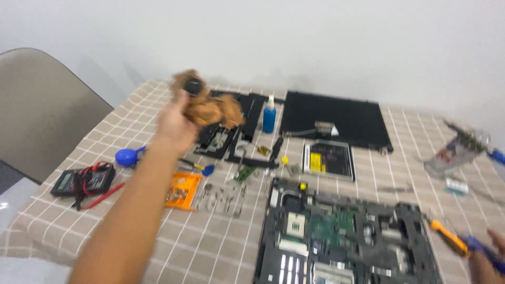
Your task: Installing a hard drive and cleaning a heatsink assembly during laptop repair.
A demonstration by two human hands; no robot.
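My left hand [176, 123] is raised over the back left of the table, gripping a copper-coloured heatsink with a black round fan [208, 102]. The part is blurred. My right hand [486, 257] is at the lower right edge of the view, closed on a screwdriver with an orange and blue handle [452, 239]. Its tip points toward the opened laptop base with a green circuit board [342, 236] in front of me.
On the checked tablecloth [210, 247] lie a black laptop lid [334, 118], an optical drive [329, 160], a blue bottle [269, 115], an orange screw tray [181, 192], a black multimeter with red leads [84, 181], and a blue blower [126, 156]. A grey chair [42, 105] stands left.
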